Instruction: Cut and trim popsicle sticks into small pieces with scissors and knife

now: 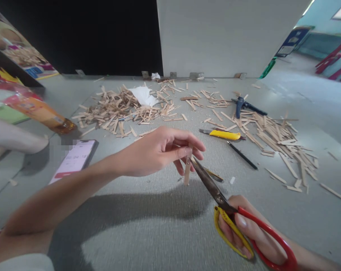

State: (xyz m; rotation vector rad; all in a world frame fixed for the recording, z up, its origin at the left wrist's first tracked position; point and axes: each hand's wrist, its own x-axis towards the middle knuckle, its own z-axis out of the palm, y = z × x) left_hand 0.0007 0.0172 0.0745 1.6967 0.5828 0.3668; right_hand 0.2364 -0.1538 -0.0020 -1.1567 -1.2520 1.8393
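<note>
Between the thumb and fingers of my left hand (pixel 164 150), a thin wooden stick (pixel 187 171) points downward over the grey surface. My right hand (pixel 252 229) is closed around the handles of the scissors (pixel 219 199), one handle yellow and one red. The tips of the blades reach the stick just below my left thumb. Whether the blades are fully closed on the stick is hard to tell. Behind my hands lie a yellow cutter knife (pixel 225 134) and a black pen (pixel 242 155).
Piles of cut sticks lie at back left (pixel 111 109) and right (pixel 277 135), the latter beside dark blue clippers (pixel 239 107). A white tissue (pixel 144 96) rests on the left pile. At left are a phone (pixel 74 160) and a bottle (pixel 43 111). A panel (pixel 215 37) stands behind.
</note>
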